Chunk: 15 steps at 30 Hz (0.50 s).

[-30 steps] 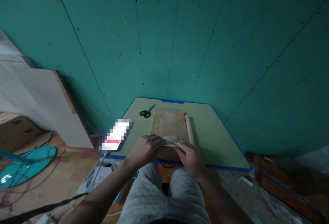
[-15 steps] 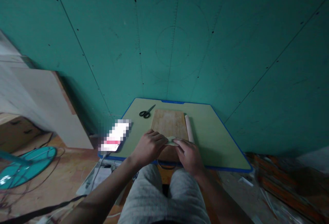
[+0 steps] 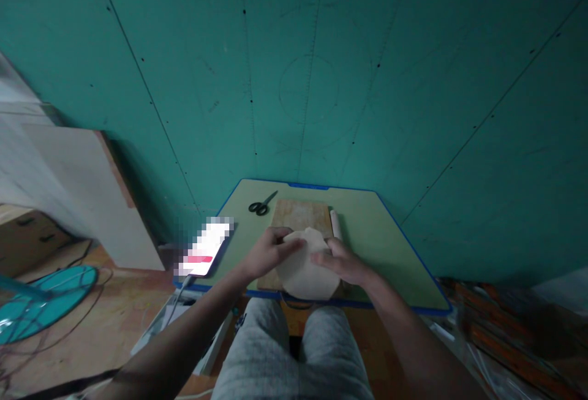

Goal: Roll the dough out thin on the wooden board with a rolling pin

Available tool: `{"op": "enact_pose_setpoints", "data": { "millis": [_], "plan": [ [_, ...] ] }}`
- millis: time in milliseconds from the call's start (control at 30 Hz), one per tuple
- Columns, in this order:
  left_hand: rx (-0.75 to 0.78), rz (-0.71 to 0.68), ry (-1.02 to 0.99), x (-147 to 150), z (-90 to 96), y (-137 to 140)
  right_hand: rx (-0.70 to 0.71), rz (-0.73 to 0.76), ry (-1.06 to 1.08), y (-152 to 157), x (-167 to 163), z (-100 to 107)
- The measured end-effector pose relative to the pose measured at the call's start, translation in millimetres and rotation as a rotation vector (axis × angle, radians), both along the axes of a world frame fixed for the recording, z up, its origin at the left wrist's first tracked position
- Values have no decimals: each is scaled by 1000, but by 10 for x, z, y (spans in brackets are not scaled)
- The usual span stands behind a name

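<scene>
A thin, pale, roundish sheet of dough (image 3: 309,274) hangs between my hands over the near part of a wooden cutting board (image 3: 301,210). My left hand (image 3: 274,250) pinches its upper left edge, thumb in front and fingers behind. On the upper right edge, my right hand (image 3: 342,259) grips it the same way. The lower part of the sheet reaches down to the table's front edge. Just right of the board lies a pale rolling pin (image 3: 335,223), partly behind my right hand.
Black-handled scissors (image 3: 261,207) lie left of the board on the blue-edged table (image 3: 381,234). A lit phone (image 3: 206,250) with a cable rests at the table's left edge. A green wall (image 3: 303,81) rises directly behind. My knees are under the front edge.
The dough, a small folded piece between my fingertips before, now hangs spread out as a wide sheet. My hands have moved apart, and the view has tilted up slightly.
</scene>
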<state>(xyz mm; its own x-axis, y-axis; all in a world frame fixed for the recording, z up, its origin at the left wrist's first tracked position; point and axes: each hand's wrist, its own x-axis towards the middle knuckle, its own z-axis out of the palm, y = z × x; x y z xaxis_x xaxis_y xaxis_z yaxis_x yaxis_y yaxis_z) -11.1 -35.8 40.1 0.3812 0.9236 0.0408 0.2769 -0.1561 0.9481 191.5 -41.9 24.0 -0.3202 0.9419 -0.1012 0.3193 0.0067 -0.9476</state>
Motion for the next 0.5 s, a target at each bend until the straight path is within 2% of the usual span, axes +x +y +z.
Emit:
{"op": "enact_pose_setpoints", "data": {
  "millis": [133, 233, 333, 500],
  "plan": [
    [-137, -138, -8, -55, -3, -7, -129, -42, 117, -36, -54, -100],
    [-230, -196, -18, -89, -30, -28, -150, -76, 72, -38, -70, -130],
    [-312, -185, -90, -84, -122, -48, -156, -17, 39, -37, -67, -162],
    [-433, -230, -307, -37, -375, -13, -175, 102, 227, -51, -119, -261]
  ]
}}
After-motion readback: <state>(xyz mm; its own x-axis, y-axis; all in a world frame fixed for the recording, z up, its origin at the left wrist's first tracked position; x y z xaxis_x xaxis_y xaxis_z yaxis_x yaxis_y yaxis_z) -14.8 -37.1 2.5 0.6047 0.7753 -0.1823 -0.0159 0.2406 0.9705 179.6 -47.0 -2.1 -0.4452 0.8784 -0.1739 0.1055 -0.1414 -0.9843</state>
